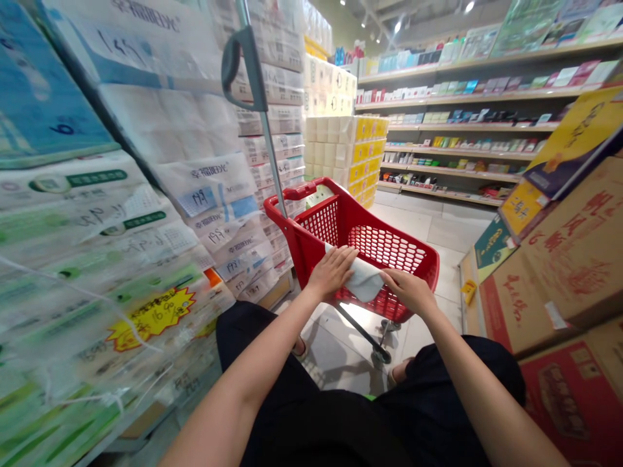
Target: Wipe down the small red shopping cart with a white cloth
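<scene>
A red plastic shopping basket cart (384,237) with perforated walls stands in front of me. Over its near rim hangs a pale cloth (366,280). Flat on the cloth's left end lies my left hand (335,267), fingers stretched out along the rim. My right hand (405,287) pinches the cloth's right end between thumb and fingers, close to the rim. Rising at the cart's left is a long grey pole with a dark loop handle (246,71).
Stacked tissue packs (214,194) wall the left side. A block of yellow-and-white paper rolls (345,152) stands behind the cart. Cardboard cartons (574,259) line the right, and stocked shelves (462,117) run along the back. Cart wheels (381,354) rest on pale floor tiles between my feet.
</scene>
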Available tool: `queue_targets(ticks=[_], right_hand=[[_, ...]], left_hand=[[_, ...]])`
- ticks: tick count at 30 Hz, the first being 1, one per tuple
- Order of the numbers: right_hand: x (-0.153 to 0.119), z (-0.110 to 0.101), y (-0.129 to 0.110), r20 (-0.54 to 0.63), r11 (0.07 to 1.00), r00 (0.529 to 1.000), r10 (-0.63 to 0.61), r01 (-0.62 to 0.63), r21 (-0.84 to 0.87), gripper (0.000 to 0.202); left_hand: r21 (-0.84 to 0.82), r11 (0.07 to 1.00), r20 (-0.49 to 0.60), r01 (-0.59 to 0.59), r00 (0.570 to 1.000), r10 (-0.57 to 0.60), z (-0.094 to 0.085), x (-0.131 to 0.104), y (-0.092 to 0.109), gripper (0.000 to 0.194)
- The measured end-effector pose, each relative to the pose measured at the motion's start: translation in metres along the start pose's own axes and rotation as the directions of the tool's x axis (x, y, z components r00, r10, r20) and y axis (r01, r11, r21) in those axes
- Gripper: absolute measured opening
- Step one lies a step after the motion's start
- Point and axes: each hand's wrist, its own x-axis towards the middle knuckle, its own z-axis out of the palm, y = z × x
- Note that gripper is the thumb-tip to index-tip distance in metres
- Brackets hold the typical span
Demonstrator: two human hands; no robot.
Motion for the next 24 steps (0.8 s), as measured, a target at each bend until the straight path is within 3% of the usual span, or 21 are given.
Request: queue_targets(ticks=[3,7,10,16,21,24], right_hand=[[-0.004,0.001,0.003,-0.033,0.998,0.998,-0.051,0.052,0.029,0.047],[-0.011,0.008,0.008,-0.191,0.993,0.977,-0.092,0.103,0.052,0.037],[-0.015,0.008,0.008,-0.257,0.979,0.958,-0.127,0.163,0.126,0.028],[-0.013,0.001,0.011,-0.352,0.926,0.931,-0.098,0.215,0.311,0.033],[-0.002,0.007,0.017,-0.438,0.912,0.898,-0.032,0.206,0.356,0.038],[0.004,0.011,0.016,-0.297,0.964,0.954,0.036,0.045,0.261,0.045]], left_hand=[[0.017,0.998,-0.014,0.056,0.998,-0.056,-0.003,-0.006,-0.018,0.051],[0.044,0.991,-0.04,0.129,0.991,-0.127,-0.017,-0.013,-0.041,0.048],[0.043,0.983,-0.064,0.18,0.982,-0.177,-0.028,-0.014,-0.048,0.044],[0.004,0.964,-0.147,0.265,0.954,-0.262,-0.04,0.004,-0.03,0.033],[-0.055,0.994,-0.14,0.093,0.985,-0.1,-0.02,0.031,-0.005,0.029],[-0.081,0.996,-0.041,-0.038,0.999,0.035,0.002,0.033,0.016,0.031]])
